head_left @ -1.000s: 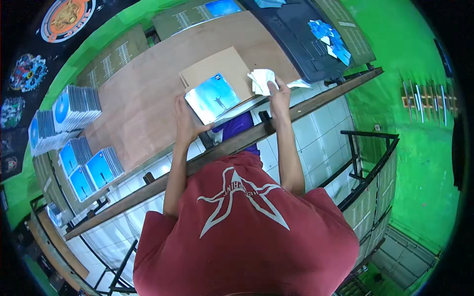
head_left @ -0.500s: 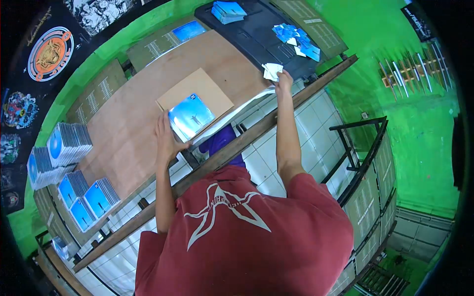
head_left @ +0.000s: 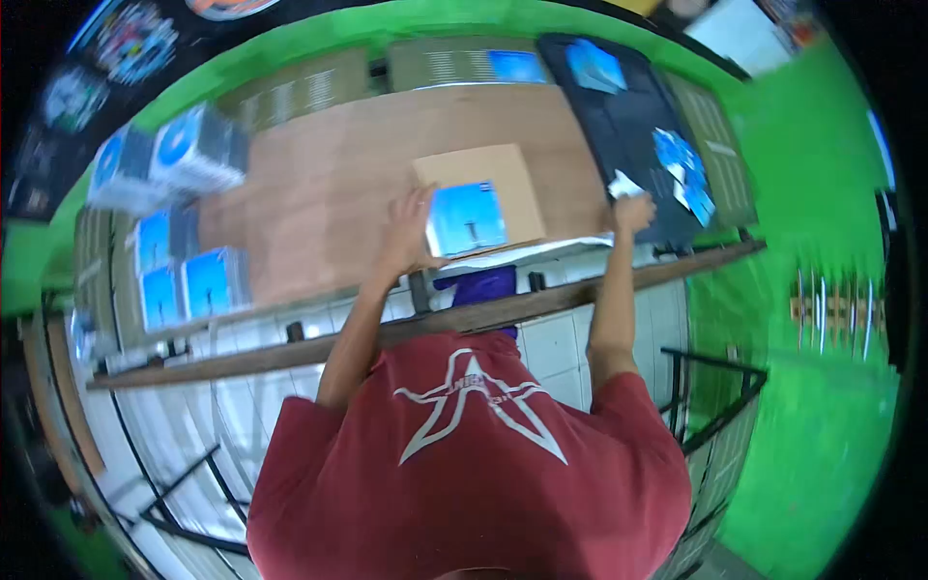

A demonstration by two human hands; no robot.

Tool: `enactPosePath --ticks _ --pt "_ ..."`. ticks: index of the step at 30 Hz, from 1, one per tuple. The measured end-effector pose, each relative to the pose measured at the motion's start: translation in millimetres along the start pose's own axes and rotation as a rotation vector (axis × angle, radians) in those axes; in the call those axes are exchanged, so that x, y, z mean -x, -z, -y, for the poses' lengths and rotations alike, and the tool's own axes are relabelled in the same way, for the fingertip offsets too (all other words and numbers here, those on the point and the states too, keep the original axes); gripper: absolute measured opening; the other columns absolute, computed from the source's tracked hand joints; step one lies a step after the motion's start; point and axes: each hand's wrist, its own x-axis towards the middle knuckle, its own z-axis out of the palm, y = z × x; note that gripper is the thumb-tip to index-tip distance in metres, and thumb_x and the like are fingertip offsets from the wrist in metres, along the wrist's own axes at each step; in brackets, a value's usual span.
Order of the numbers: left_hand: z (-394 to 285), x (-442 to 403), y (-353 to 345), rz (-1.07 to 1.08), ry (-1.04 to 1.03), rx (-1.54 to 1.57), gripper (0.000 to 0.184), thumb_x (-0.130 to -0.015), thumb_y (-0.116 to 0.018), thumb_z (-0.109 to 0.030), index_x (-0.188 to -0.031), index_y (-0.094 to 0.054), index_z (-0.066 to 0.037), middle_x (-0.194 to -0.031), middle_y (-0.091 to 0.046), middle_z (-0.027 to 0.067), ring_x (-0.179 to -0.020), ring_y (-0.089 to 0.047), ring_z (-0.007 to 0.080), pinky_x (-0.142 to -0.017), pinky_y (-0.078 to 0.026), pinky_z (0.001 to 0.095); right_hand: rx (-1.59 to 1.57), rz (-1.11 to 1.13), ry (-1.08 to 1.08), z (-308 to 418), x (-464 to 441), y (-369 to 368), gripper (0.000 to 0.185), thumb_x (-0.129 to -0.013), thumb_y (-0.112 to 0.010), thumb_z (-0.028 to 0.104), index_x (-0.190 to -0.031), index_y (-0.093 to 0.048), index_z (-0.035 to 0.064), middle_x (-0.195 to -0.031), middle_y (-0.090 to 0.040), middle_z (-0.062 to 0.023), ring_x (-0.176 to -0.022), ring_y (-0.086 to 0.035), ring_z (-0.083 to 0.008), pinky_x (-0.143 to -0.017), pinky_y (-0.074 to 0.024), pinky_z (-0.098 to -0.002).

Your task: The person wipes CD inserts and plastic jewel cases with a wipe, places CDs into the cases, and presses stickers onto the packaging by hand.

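My left hand (head_left: pixel 410 234) lies at the left edge of a blue-covered square (head_left: pixel 468 218), which looks like a CD case or its cover, its fingers spread and its thumb along the lower corner. The blue square rests on a brown cardboard piece (head_left: pixel 522 193) near the table's front edge. Off to the right, my right hand (head_left: pixel 634 212) is closed on white paper pieces (head_left: pixel 623 184), over the edge of a black panel (head_left: pixel 619 126). Motion blur hides how many pieces it holds.
Stacks of CD cases (head_left: pixel 201 150) stand on the left of the wooden table (head_left: pixel 319 184). Blue and white paper pieces (head_left: pixel 684 174) and a blue stack (head_left: pixel 594 66) lie on the black panel. A wooden rail (head_left: pixel 541 304) runs in front of me.
The whole view has turned and shifted, so the table now lies more level. My right hand still holds the white paper pieces, and my left stays by the blue square.
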Motion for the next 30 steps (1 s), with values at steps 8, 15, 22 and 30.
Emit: enactPosePath --ticks 8,15,22,30 --pt "-29 10 28 -0.093 -0.061 -0.038 0.135 -0.046 -0.096 -0.03 -0.161 -0.027 -0.014 -0.151 -0.04 0.0242 -0.143 -0.034 0.0446 -0.116 -0.028 0.0611 -0.87 0.36 0.674 108 91 92 0.067 -0.092 -0.073 0.033 -0.15 -0.051 0.009 -0.149 -0.054 -0.0214 -0.139 -0.049 -0.0418 -0.114 -0.0385 -0.0554" --pt "-48 58 73 -0.222 -0.012 0.001 0.132 -0.044 -0.096 -0.03 -0.156 -0.032 -0.008 -0.145 -0.041 0.0283 -0.142 -0.033 0.0479 -0.113 -0.032 0.0558 -0.483 0.998 1.471 210 186 221 0.126 -0.059 -0.096 0.03 -0.163 -0.027 0.0145 -0.168 -0.029 -0.0146 -0.158 -0.015 -0.0415 -0.128 -0.0151 -0.0508" --pt "-68 138 119 -0.254 0.111 0.005 0.124 -0.047 -0.094 -0.029 -0.154 -0.034 -0.006 -0.143 -0.042 0.0261 -0.138 -0.036 0.0471 -0.114 -0.032 0.0553 -0.542 1.101 1.845 239 238 234 0.134 -0.053 -0.096 0.02 -0.164 -0.021 0.0144 -0.156 -0.037 -0.0208 -0.145 -0.033 -0.0446 -0.124 -0.0243 -0.0548" --pt "-63 212 142 -0.192 0.351 -0.006 0.128 -0.05 -0.093 -0.026 -0.159 -0.027 -0.009 -0.154 -0.035 0.0222 -0.148 -0.028 0.0442 -0.119 -0.028 0.0577 -0.546 1.216 1.844 252 313 243 0.133 -0.051 -0.094 0.021 -0.163 -0.022 0.0263 -0.152 -0.038 -0.0261 -0.143 -0.033 -0.0496 -0.122 -0.0278 -0.0565"
